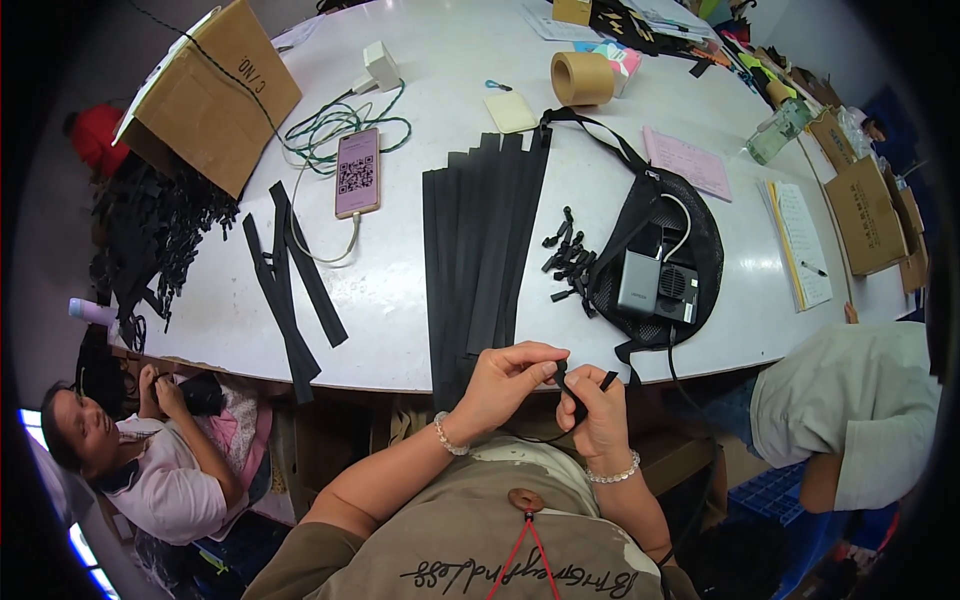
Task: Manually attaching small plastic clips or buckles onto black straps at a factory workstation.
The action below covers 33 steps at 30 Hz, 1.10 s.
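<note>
At the table's near edge, my left hand (508, 385) pinches one end of a narrow black strap (608, 380) between thumb and fingertips. Close beside it, my right hand (600, 418) is closed round the same strap, and a short end sticks out past its thumb. My fingers hide much of the piece. Just beyond my left hand lies a row of long flat black strips (478, 240), partly overlapping. Farther up from my right hand is a loose pile of small black toggle-like pieces (570, 262), too small to name surely.
A black mesh bag (705, 225) holds a grey power bank (638, 283). Left are loose black strips (283, 290), a phone (358, 175) on a cable, and a cardboard box (215, 95) by heaped black straps (160, 235). A tape roll (582, 79) stands far back. People sit on both sides.
</note>
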Available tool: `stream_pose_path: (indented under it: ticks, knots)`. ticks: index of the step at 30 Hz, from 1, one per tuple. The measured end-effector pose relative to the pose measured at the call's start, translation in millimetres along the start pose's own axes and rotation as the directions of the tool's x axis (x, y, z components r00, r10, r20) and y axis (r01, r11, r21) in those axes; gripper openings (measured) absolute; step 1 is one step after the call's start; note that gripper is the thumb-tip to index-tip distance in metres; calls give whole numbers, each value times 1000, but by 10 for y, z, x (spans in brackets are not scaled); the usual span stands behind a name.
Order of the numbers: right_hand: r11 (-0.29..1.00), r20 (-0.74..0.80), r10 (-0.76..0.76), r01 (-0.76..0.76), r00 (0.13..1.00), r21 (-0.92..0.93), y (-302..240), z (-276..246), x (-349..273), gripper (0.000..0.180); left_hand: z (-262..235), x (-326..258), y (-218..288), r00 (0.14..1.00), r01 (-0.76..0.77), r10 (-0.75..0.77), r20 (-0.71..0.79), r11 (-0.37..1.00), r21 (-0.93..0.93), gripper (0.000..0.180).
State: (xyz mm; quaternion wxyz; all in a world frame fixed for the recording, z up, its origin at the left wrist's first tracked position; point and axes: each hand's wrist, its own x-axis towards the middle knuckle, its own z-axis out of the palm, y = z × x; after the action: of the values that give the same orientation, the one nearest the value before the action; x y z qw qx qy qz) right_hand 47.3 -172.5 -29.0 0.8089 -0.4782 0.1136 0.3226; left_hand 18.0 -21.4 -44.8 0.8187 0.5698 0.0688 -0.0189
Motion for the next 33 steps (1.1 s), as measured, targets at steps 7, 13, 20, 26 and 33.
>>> stream_pose_path:
  ticks: [7, 13, 20, 26, 33]
  knots:
    - [1000, -11, -6, 6, 1000, 14, 15, 17, 2, 15, 15, -5, -32, 999, -39, 39, -12, 999, 2, 18]
    - [996, -15, -13, 15, 1000, 84, 53, 25, 11, 15, 20, 5, -45, 998, -63, 63, -9, 998, 9, 20]
    - [996, 45, -23, 19, 999, 84, -5, 71, 28, 16, -21, 13, -87, 981, 182, -160, 110, 958, -223, 27]
    - [997, 35, -30, 28, 999, 67, 28, 68, 46, 16, -83, 26, -173, 957, 279, -233, 172, 902, -328, 30]
    - [998, 5, -35, 34, 999, 54, 56, 26, 72, 16, -36, 16, -142, 955, 294, -279, 101, 851, -435, 29]
